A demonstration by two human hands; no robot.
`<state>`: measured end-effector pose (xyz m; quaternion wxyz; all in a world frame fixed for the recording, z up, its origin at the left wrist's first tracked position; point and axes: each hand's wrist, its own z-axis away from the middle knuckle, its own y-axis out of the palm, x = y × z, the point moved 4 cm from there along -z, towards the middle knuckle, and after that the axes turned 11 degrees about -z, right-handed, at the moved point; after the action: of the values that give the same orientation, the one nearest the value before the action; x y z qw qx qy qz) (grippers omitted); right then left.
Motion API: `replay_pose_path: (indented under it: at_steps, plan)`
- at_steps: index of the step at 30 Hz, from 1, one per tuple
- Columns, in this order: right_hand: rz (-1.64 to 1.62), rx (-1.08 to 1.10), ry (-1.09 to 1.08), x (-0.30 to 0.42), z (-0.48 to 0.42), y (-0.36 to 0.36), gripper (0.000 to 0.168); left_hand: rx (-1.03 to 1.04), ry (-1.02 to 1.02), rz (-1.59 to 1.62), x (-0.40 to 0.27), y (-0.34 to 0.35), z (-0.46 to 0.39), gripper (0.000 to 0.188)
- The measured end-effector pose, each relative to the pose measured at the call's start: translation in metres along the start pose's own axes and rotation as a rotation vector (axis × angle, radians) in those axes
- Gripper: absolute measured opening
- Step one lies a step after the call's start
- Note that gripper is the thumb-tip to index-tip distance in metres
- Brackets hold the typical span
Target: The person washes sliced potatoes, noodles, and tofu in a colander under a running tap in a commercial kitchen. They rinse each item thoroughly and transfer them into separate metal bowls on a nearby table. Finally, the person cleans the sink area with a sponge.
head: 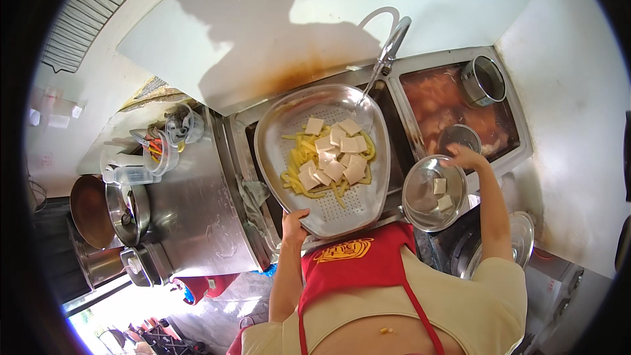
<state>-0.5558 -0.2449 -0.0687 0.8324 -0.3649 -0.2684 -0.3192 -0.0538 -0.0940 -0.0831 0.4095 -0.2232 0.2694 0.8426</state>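
My left hand (295, 224) grips the near rim of a perforated metal colander pan (320, 209) resting over the sink. White square slabs (334, 170), tofu-like, lie in it on top of yellow strips (296, 155). Water runs from a curved faucet (392, 44) at the pan's upper right. To the right, my right hand (463, 157) is at the far rim of a round metal bowl (424, 212), its fingers bent over the edge. In that bowl lie two white slabs (444, 202) in what looks like liquid. Whether the fingers hold the rim cannot be made out.
The right basin (526, 150) holds reddish liquid with pale pieces and metal containers (485, 81). On the left, a steel counter (192, 217) bears plastic tubs (172, 158), a bottle (133, 175) and metal pans (143, 217). A grey cloth (254, 197) hangs by the sink's left edge.
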Motion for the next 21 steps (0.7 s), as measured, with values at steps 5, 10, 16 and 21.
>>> replay_pose_path:
  at_steps: [5, 10, 16, 21]
  plan:
    - [0.151, -0.079, 0.137, -0.008, 0.067, 0.014, 0.046, 0.009, 0.087, 0.036, 0.007, -0.024, 0.003, 0.045]
    - [-0.086, -0.283, 0.032, 0.071, 0.051, 0.007, 0.029, -0.19, 0.153, 0.043, -0.004, -0.07, 0.016, 0.05]
    - [-0.684, -0.302, -0.045, 0.159, -0.026, 0.05, 0.017, -0.319, 0.212, 0.051, -0.027, -0.079, 0.046, 0.052]
    - [-0.965, -0.151, 0.103, 0.17, -0.081, 0.095, 0.011, -0.316, 0.277, 0.146, -0.023, -0.087, 0.055, 0.052]
